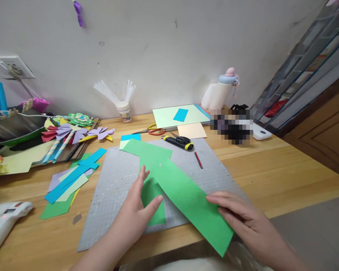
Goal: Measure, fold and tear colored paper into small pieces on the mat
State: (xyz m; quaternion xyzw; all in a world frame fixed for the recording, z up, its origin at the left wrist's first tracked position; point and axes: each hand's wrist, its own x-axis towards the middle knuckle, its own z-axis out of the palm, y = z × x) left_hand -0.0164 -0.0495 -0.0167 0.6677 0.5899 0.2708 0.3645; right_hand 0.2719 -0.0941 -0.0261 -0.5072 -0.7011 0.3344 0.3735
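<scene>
A long strip of green paper (192, 195) slants toward me, its near end raised off the grey cutting mat (107, 192). My right hand (240, 218) pinches the strip's right edge between thumb and fingers. Over the mat, my left hand (135, 207) is open with thumb and fingers apart, left of the strip and holding nothing. Beneath and beside it lies another green paper piece (154, 199), partly hidden by the hand. Whether the green at the far end belongs to the strip or the piece below I cannot tell.
Beyond the mat's middle lie a yellow-and-black utility knife (177, 143), a red pencil (198, 160) and scissors (152, 130). Paper scraps (70, 180) and a glue gun (8, 218) are on the left. A paper cup (123, 111) with white strips and a bottle (223, 90) stand by the wall.
</scene>
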